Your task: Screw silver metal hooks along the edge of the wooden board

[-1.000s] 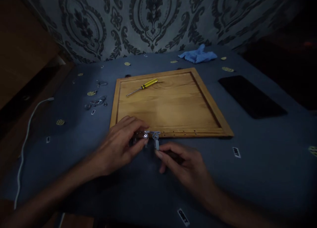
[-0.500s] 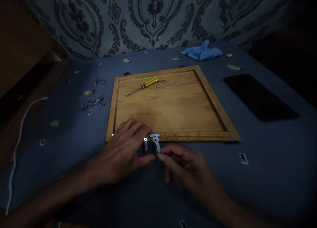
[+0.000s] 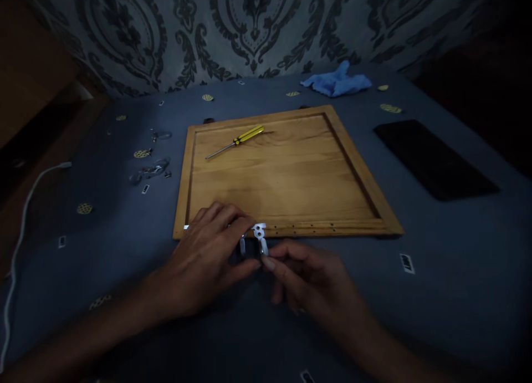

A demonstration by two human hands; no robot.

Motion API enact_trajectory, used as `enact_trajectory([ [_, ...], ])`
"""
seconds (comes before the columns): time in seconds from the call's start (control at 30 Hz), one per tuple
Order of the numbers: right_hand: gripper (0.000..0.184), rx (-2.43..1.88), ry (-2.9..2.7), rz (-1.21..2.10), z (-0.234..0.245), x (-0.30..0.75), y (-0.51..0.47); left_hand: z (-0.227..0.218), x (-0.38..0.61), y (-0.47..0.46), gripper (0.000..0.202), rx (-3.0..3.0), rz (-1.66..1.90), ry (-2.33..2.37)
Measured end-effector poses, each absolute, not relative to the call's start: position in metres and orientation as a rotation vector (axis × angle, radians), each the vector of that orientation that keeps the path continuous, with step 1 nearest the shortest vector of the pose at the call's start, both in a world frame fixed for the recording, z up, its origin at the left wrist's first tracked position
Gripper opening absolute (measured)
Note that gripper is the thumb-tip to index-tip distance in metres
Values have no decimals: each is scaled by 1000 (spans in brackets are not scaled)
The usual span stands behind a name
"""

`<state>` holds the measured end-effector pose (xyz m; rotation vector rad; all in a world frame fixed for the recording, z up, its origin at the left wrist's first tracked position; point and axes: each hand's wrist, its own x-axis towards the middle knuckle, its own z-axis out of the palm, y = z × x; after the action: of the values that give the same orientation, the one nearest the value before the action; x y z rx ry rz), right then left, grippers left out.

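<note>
A shiny metal bracket [image 3: 259, 231] with round holes lies along the near edge of a framed wooden panel [image 3: 266, 175]. My left hand [image 3: 208, 253] arches over that edge with its fingers bent on the bracket and its thumb below, hiding much of the metal. A bright metal end [image 3: 186, 227] shows left of these fingers. Between thumb and fingers, my right hand [image 3: 310, 275] pinches the bracket's lower curved arm. Small dark holes run along the panel's near rail, right of the bracket. A yellow-and-black screwdriver [image 3: 236, 141] rests on the panel's upper left.
Left of the panel, small clear bags [image 3: 152, 171] and metal bits lie on the blue patterned cloth [image 3: 112, 233]. A white cable [image 3: 25, 228] runs down the left side. A blue rag [image 3: 336, 82] sits behind, and a dark flat slab [image 3: 434, 158] at right.
My view has shifted slightly, so the scene sits a little left and up. Both hands stay at the bracket. My left fingers now cover a cross-head screw that showed before.
</note>
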<state>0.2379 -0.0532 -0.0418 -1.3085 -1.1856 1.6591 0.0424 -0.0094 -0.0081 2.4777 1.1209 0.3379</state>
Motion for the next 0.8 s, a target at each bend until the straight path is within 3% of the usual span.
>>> enact_trajectory([
  [0.8,26,-1307,-1245,1629,-41,239,-54,-12,44,-14,35,2513,354,1158],
])
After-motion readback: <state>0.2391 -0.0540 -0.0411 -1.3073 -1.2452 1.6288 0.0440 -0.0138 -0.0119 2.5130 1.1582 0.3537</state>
